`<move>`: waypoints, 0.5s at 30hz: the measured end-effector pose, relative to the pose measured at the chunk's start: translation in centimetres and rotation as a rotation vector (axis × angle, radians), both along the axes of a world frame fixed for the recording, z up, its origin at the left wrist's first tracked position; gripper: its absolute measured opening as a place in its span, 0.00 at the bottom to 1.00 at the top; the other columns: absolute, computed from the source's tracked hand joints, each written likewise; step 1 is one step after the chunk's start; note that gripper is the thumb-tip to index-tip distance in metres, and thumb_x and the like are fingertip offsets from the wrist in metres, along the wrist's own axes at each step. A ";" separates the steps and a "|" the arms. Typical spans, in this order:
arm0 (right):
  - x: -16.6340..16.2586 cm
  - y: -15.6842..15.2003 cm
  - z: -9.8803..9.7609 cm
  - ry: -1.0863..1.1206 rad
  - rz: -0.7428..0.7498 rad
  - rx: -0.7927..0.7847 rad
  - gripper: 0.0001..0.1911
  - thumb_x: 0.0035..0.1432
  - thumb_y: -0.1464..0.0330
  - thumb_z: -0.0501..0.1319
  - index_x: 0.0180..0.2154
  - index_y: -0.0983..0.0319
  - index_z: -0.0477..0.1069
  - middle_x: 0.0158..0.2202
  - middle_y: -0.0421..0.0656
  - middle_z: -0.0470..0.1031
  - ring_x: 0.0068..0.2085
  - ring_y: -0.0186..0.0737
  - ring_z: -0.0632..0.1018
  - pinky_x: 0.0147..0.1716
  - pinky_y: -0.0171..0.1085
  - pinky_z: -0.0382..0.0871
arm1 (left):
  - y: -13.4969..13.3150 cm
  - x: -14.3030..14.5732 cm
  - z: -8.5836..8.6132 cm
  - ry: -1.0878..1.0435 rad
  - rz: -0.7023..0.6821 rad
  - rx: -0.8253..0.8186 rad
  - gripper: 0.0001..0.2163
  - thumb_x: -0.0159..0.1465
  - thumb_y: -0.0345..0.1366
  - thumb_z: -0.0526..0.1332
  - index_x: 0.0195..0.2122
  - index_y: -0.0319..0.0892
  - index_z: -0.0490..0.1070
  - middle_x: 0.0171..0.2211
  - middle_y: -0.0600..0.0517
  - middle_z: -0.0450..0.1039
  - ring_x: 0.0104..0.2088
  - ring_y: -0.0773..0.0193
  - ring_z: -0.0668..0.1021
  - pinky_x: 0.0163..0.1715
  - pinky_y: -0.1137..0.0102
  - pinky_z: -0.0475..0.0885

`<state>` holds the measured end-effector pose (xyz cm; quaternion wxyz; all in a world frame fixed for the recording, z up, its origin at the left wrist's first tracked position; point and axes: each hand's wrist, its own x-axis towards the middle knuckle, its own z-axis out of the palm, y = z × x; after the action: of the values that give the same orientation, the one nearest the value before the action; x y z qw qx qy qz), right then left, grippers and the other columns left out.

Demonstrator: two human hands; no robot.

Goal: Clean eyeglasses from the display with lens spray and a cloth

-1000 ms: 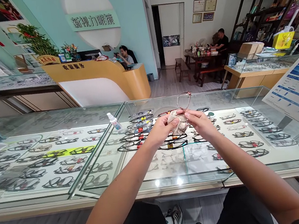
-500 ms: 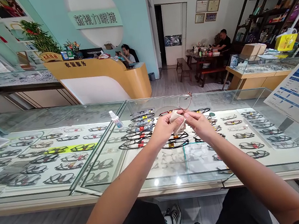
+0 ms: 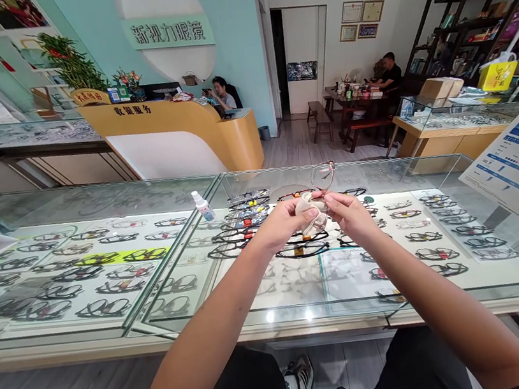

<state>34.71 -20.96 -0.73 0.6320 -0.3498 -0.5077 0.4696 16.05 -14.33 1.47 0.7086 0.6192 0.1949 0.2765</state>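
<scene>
Both hands meet above the glass counter (image 3: 449, 308), midway along it, toward its far edge; left hand (image 3: 283, 222) has thumb and fingers pinched shut on a pale cloth (image 3: 308, 203) wrapped over one lens of the glasses (image 3: 323, 176); right hand (image 3: 349, 213) is closed on the frame just beside it; the free lens rises up and away from both grips, long axis near upright, tilted right; a spray bottle (image 3: 203, 207) stands well left, nearer the left hand.
</scene>
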 end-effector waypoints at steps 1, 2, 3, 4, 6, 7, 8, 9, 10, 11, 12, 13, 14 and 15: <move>0.0 0.0 0.0 -0.004 -0.003 0.000 0.15 0.65 0.53 0.70 0.48 0.52 0.87 0.55 0.42 0.84 0.62 0.51 0.79 0.68 0.49 0.65 | 0.0 0.0 0.0 0.005 -0.001 0.006 0.35 0.56 0.50 0.78 0.61 0.37 0.76 0.37 0.47 0.80 0.34 0.63 0.79 0.34 0.70 0.70; 0.0 0.0 0.0 -0.008 -0.007 0.000 0.15 0.65 0.53 0.70 0.48 0.52 0.87 0.55 0.42 0.85 0.63 0.52 0.78 0.68 0.49 0.65 | 0.0 -0.1 0.0 0.011 0.001 0.010 0.33 0.56 0.50 0.79 0.58 0.37 0.78 0.37 0.47 0.80 0.34 0.63 0.79 0.34 0.70 0.70; 0.1 0.1 -0.1 -0.011 -0.011 0.000 0.15 0.64 0.53 0.70 0.47 0.52 0.87 0.54 0.42 0.85 0.63 0.52 0.78 0.69 0.50 0.64 | 0.1 -0.1 0.0 0.017 0.002 0.013 0.32 0.55 0.49 0.79 0.56 0.36 0.79 0.37 0.47 0.80 0.35 0.63 0.79 0.35 0.70 0.70; 0.1 0.1 -0.1 -0.012 -0.016 0.000 0.15 0.64 0.53 0.70 0.47 0.52 0.87 0.54 0.42 0.85 0.63 0.52 0.78 0.69 0.50 0.64 | 0.1 -0.1 0.0 0.022 0.003 0.016 0.30 0.55 0.49 0.79 0.54 0.36 0.79 0.37 0.47 0.79 0.35 0.63 0.79 0.35 0.70 0.70; 0.0 0.1 -0.1 -0.015 -0.022 0.001 0.15 0.64 0.53 0.71 0.47 0.52 0.87 0.55 0.42 0.85 0.64 0.52 0.78 0.69 0.50 0.64 | 0.1 -0.1 -0.1 0.032 0.010 0.027 0.29 0.54 0.48 0.79 0.53 0.36 0.80 0.37 0.47 0.79 0.35 0.63 0.78 0.34 0.70 0.70; 0.0 0.1 -0.1 -0.016 -0.025 0.001 0.15 0.63 0.52 0.71 0.47 0.52 0.87 0.55 0.42 0.85 0.64 0.52 0.78 0.69 0.50 0.64 | 0.1 -0.1 -0.1 0.038 0.017 0.034 0.29 0.54 0.48 0.79 0.52 0.37 0.80 0.37 0.47 0.79 0.35 0.63 0.78 0.34 0.70 0.70; 0.0 0.1 -0.2 -0.018 -0.029 0.002 0.16 0.63 0.52 0.71 0.47 0.52 0.87 0.55 0.42 0.84 0.64 0.52 0.78 0.69 0.50 0.64 | 0.1 -0.1 -0.1 0.044 0.026 0.041 0.29 0.54 0.49 0.79 0.51 0.37 0.80 0.37 0.47 0.79 0.34 0.63 0.78 0.34 0.70 0.70; -0.1 0.1 -0.2 -0.020 -0.035 0.003 0.16 0.63 0.52 0.71 0.47 0.52 0.87 0.56 0.42 0.84 0.64 0.52 0.78 0.69 0.50 0.63 | 0.1 -0.1 -0.1 0.050 0.038 0.049 0.28 0.54 0.49 0.79 0.50 0.36 0.80 0.37 0.47 0.79 0.35 0.63 0.78 0.34 0.70 0.70; -0.1 0.1 -0.2 -0.023 -0.043 0.004 0.16 0.63 0.52 0.71 0.47 0.52 0.87 0.56 0.42 0.84 0.64 0.52 0.77 0.70 0.50 0.63 | 0.1 -0.1 -0.1 0.054 0.050 0.056 0.27 0.54 0.49 0.79 0.48 0.36 0.80 0.37 0.47 0.79 0.35 0.63 0.78 0.34 0.70 0.70; -0.1 0.1 -0.2 -0.026 -0.050 0.004 0.16 0.63 0.52 0.71 0.47 0.52 0.87 0.56 0.42 0.84 0.64 0.53 0.77 0.70 0.50 0.63 | 0.1 -0.1 0.0 0.056 0.060 0.063 0.26 0.54 0.49 0.79 0.47 0.36 0.80 0.37 0.48 0.79 0.35 0.63 0.78 0.34 0.70 0.70; -0.1 0.1 -0.2 -0.028 -0.057 0.003 0.16 0.63 0.52 0.71 0.47 0.52 0.87 0.56 0.42 0.84 0.65 0.53 0.77 0.70 0.51 0.63 | 0.0 -0.1 0.1 0.053 0.067 0.068 0.26 0.53 0.48 0.79 0.46 0.36 0.80 0.37 0.48 0.79 0.35 0.63 0.78 0.35 0.70 0.70; -0.1 0.1 -0.2 -0.028 -0.062 -0.001 0.17 0.63 0.51 0.71 0.47 0.53 0.87 0.56 0.42 0.84 0.64 0.53 0.77 0.69 0.51 0.64 | -0.1 0.0 0.1 0.047 0.069 0.070 0.25 0.53 0.48 0.79 0.45 0.36 0.80 0.37 0.48 0.78 0.35 0.63 0.78 0.36 0.70 0.71; -0.1 0.1 -0.2 -0.027 -0.063 -0.007 0.17 0.63 0.51 0.71 0.47 0.53 0.87 0.56 0.43 0.84 0.64 0.54 0.77 0.69 0.51 0.65 | -0.2 0.0 0.2 0.040 0.067 0.068 0.25 0.53 0.47 0.80 0.45 0.36 0.80 0.37 0.49 0.78 0.36 0.63 0.77 0.37 0.69 0.71; 0.0 0.0 -0.2 -0.025 -0.065 -0.013 0.18 0.62 0.51 0.71 0.48 0.53 0.87 0.56 0.43 0.84 0.64 0.54 0.77 0.68 0.52 0.65 | -0.3 0.1 0.3 0.030 0.061 0.063 0.25 0.52 0.46 0.80 0.45 0.36 0.80 0.37 0.49 0.78 0.36 0.63 0.77 0.38 0.69 0.72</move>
<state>34.67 -20.91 -0.92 0.6381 -0.3760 -0.5009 0.4479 16.15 -14.65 1.76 0.6770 0.6390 0.2158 0.2947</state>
